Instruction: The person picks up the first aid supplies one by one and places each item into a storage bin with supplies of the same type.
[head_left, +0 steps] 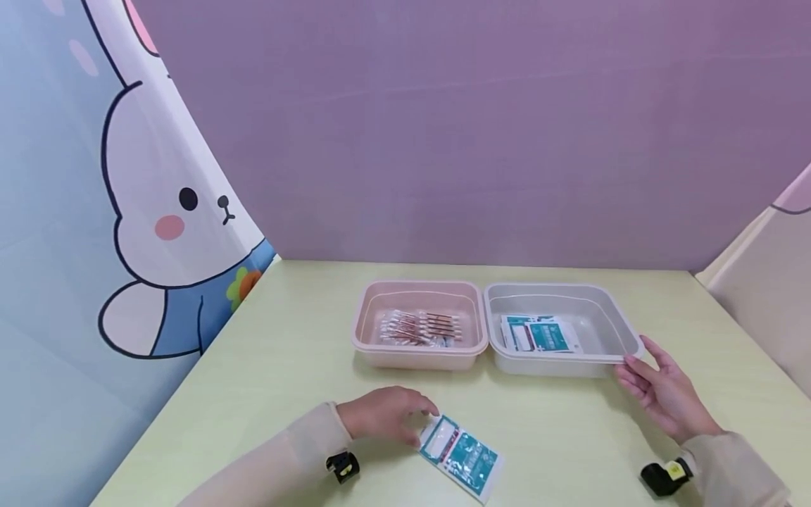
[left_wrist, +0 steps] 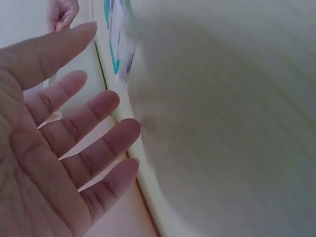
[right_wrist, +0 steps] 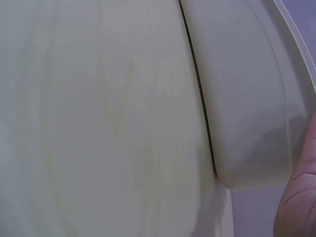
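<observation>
On the tabletop in front lies a teal-and-white flat packet (head_left: 460, 456), set at a slant. My left hand (head_left: 389, 414) is beside its upper left corner, fingers spread and slightly bent; in the left wrist view the palm and fingers (left_wrist: 94, 143) show with nothing between them. Whether a fingertip touches the packet I cannot tell. My right hand (head_left: 668, 391) holds the near right corner of a light grey plastic bin (head_left: 602, 331), thumb at the rim. Several similar packets (head_left: 538, 334) lie inside that bin.
Against the grey bin's left side stands a pink bin (head_left: 418, 359) with several clear-wrapped cotton swabs (head_left: 421, 327). A purple panel (head_left: 481, 141) rises behind the table (head_left: 304, 317). A rabbit-printed cloth (head_left: 171, 176) hangs at the left.
</observation>
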`<state>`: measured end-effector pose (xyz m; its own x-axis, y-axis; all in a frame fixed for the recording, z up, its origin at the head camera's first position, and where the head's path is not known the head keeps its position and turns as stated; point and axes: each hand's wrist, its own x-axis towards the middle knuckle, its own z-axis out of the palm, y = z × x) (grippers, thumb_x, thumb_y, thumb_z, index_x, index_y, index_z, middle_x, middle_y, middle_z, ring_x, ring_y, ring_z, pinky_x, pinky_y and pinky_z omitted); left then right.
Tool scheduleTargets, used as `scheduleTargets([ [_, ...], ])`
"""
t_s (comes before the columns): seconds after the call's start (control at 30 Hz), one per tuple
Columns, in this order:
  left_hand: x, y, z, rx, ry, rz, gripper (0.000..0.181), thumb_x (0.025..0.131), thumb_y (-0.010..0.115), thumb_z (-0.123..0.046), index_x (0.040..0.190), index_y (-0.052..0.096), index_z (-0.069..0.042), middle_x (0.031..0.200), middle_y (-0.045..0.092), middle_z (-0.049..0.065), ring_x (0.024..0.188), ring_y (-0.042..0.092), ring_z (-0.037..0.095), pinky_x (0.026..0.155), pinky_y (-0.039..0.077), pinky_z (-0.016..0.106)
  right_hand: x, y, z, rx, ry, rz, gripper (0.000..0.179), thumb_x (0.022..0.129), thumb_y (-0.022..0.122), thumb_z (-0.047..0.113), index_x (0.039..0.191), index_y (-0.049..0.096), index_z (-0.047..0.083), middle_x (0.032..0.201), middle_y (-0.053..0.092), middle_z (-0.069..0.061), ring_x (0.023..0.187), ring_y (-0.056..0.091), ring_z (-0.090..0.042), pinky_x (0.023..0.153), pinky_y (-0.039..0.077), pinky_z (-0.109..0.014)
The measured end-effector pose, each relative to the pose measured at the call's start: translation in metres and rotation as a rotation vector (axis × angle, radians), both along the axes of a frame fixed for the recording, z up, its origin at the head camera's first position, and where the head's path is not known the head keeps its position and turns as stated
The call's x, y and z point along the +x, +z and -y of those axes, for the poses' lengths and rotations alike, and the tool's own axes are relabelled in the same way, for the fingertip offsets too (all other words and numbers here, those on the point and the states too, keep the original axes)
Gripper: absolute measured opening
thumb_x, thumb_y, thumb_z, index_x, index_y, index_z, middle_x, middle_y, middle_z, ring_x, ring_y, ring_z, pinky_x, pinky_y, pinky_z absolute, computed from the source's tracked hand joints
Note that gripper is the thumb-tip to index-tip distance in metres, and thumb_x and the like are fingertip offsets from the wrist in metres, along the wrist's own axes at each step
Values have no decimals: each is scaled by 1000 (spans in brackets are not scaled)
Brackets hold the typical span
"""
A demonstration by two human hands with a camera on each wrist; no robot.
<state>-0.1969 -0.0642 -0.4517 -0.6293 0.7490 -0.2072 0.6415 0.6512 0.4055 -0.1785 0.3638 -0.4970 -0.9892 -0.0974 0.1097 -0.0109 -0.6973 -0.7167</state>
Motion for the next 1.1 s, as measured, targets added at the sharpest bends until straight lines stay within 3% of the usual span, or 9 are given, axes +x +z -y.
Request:
scheduleTargets([
  [0.37, 1, -4, -6, -33, 4, -28, 48, 74, 81, -17, 119, 65, -16, 106, 62, -10, 94, 54, 1, 86, 46, 20, 1, 1, -1, -7, 16, -30, 38, 98, 42, -8, 121, 51, 20, 91, 69, -16, 81, 70, -22, 74, 56, -27],
  [0.57, 0, -6, -11, -48, 22, -33, 52, 72, 84, -20, 120, 65, -18, 106, 59, -10, 92, 52, 1, 85, 47, 20, 1, 2, -1, 12, 4, 15, 39, 98, 43, -7, 125, 40, 21, 90, 69, -15, 80, 71, -20, 74, 56, -26],
  [0.7, -1, -7, -13, -74, -22, -72, 60, 69, 85, -24, 124, 62, -15, 99, 56, -9, 85, 49, 0, 78, 45, 16, 2, 2, -2, 17, -4, 23, 42, 98, 43, -6, 128, 33, 21, 90, 69, -14, 80, 71, -20, 74, 56, -26],
  [0.8, -3, -9, -15, -87, -49, -87, 65, 67, 87, -25, 125, 61, -12, 93, 53, -9, 79, 46, 1, 73, 42, 13, 1, 2, -3, 8, -8, 16, 42, 98, 43, -7, 128, 33, 21, 90, 70, -15, 80, 71, -21, 74, 56, -26],
  [1.1, -5, -12, -14, -96, -31, -57, 59, 65, 87, -24, 118, 64, -14, 87, 48, -11, 75, 44, 1, 67, 40, 13, 2, 1, -1, 1, -2, 15, 42, 98, 44, -7, 127, 33, 21, 90, 70, -15, 81, 70, -21, 75, 56, -26],
])
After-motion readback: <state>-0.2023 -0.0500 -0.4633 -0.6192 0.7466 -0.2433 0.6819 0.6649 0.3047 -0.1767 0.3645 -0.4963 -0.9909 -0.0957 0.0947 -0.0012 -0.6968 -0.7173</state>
